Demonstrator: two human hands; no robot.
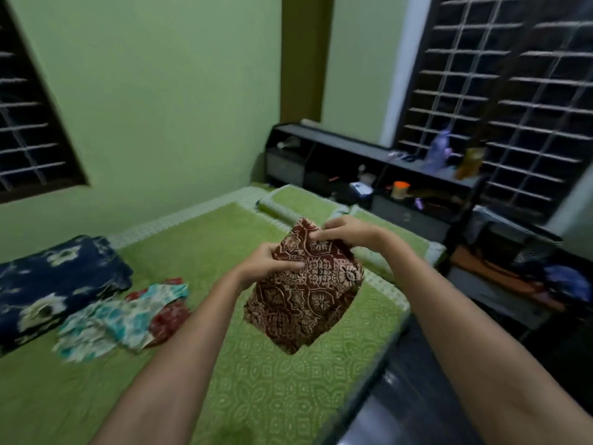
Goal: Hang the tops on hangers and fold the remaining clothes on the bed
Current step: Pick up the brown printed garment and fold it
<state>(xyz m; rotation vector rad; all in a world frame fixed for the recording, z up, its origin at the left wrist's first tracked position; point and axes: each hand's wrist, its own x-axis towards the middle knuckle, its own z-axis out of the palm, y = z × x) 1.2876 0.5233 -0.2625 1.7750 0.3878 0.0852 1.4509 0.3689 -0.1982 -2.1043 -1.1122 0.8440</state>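
Both hands up over the green patterned bedspread (272, 396): the left hand (263, 264) grips the maroon block-printed cotton garment (308, 290) at its side, the right hand (345, 232) pinches its top edge. It looks mid-fold; next, probably squaring the edges and laying it down.

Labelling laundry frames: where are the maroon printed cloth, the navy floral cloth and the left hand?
maroon printed cloth (308, 303), head view, middle of hanging part.
navy floral cloth (54, 284), head view, top surface.
left hand (266, 264), head view, back of hand.

head-worn view, angled down over the bed (263, 380), close
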